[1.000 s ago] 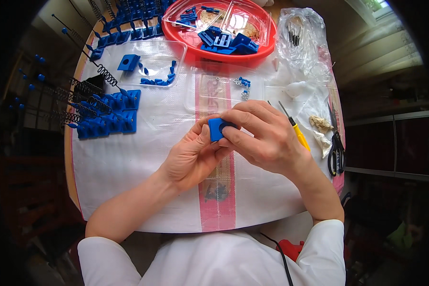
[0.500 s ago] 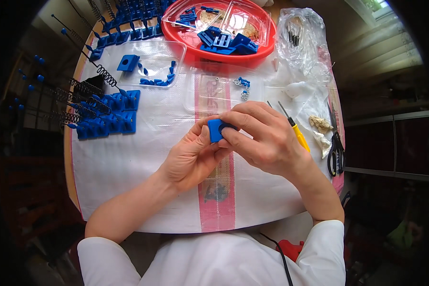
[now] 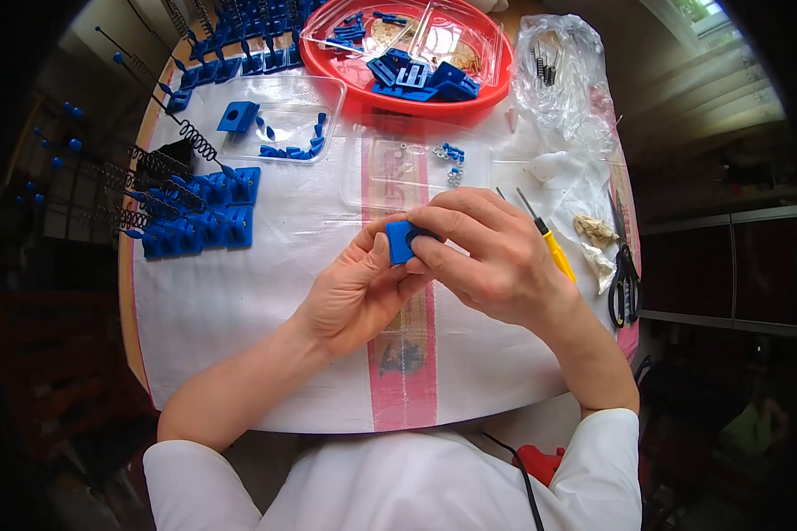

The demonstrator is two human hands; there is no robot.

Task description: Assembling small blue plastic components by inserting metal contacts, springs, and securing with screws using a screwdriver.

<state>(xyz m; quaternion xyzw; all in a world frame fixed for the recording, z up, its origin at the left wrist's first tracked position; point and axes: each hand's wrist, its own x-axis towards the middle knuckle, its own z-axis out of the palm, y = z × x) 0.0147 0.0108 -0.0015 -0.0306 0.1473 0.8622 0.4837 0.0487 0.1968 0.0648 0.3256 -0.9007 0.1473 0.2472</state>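
Observation:
Both hands meet over the middle of the table, around a small blue plastic block (image 3: 398,242). My left hand (image 3: 350,288) grips its left side, thumb on the near face and fingers behind. From the right, my right hand (image 3: 487,257) presses thumb and fingertips onto a dark round part at the block's right side; the fingers hide most of that part. Beyond the hands lies a clear tray (image 3: 363,190) with small metal nuts and little blue pieces. Just right of my right hand rests a yellow-handled screwdriver (image 3: 558,257).
Blue blocks with black coil springs (image 3: 199,208) stand at left. A clear tray of blue parts (image 3: 332,93) and a red basin (image 3: 496,93) sit farther back. Black scissors (image 3: 625,288), crumpled plastic bag (image 3: 567,106) and tissue scraps (image 3: 596,232) lie along the right.

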